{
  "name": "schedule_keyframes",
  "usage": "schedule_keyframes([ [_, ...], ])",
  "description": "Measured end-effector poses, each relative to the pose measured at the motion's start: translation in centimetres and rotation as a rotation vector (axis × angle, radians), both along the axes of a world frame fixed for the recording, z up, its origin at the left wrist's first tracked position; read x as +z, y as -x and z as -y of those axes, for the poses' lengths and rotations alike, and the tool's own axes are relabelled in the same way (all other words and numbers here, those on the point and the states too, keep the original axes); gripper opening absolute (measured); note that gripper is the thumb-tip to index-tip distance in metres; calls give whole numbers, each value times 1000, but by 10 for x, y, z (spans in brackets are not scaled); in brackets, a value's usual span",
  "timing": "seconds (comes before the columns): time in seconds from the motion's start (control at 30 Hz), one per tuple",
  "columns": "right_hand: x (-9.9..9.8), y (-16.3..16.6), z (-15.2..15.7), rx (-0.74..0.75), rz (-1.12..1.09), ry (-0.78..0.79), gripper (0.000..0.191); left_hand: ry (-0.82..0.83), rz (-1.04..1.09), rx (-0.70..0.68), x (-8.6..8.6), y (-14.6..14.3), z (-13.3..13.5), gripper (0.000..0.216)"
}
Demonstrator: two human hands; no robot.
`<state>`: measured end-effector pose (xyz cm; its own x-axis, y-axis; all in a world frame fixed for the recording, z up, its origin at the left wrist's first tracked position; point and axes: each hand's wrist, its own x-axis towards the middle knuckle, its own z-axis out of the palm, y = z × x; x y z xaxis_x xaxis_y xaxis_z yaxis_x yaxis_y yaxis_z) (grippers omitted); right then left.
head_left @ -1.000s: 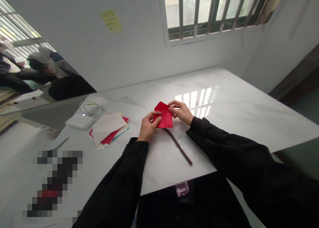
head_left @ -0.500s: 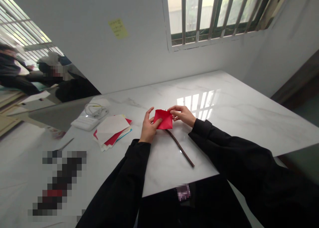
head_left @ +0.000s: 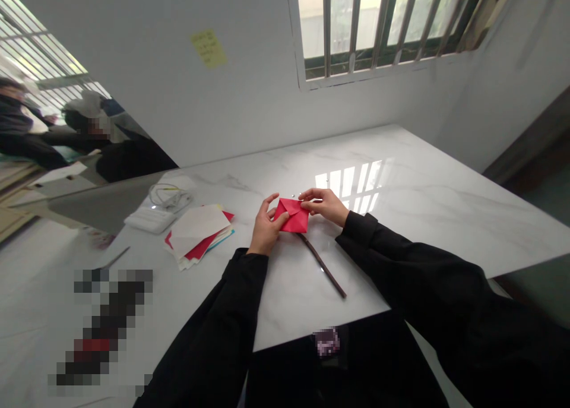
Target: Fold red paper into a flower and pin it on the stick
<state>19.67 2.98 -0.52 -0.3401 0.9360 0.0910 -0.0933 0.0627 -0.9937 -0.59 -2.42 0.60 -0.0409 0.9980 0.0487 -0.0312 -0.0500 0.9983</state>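
A folded red paper lies on the white marble table between my two hands. My left hand pinches its left edge with thumb and fingers. My right hand presses down on its upper right corner with closed fingertips. A thin dark stick lies on the table just below the paper, running toward me.
A stack of coloured paper sheets lies to the left, with a white device and cable behind it. A mirror on the left wall reflects other people. A yellow note is stuck on the wall beside a barred window.
The raised flap of the red paper has been folded down flat. My hands have drawn closer over it and the paper looks smaller.
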Motion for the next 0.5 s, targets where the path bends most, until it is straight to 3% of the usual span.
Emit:
schedule_keyframes([
  [0.27, 3, -1, 2, -7, 4, -20, 29, 38, 167, 26, 4, -7, 0, 81],
  [0.5, 6, -1, 5, 0, -1, -16, 35, -9, 64, 29, 1, -6, 0, 87],
])
